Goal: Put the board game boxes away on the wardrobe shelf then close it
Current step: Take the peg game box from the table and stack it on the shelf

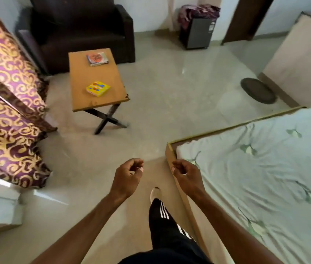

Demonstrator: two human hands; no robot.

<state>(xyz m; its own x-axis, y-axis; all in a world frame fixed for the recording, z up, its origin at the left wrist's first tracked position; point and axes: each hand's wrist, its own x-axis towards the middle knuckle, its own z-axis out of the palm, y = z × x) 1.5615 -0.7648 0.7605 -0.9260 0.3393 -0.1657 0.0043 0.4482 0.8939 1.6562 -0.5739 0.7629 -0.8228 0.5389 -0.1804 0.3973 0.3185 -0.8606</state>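
Counter (82, 88): wooden, folding legs, before a dark armchair (78, 27).
Boxes: yellow box (98, 88) near edge; orange box (97, 59) far end.
Floor (170, 92): pale tile.
Bed (265, 168): right.
Grip: left hand (127, 178), right hand (187, 175) loosely curled, empty.

Legible text: none.
Printing on the yellow box (98, 88) and the orange-and-white box (97, 59), both well beyond the hands, too blurred to read.

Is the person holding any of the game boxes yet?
No, both the left hand and right hand are empty, and both boxes lie on the table.
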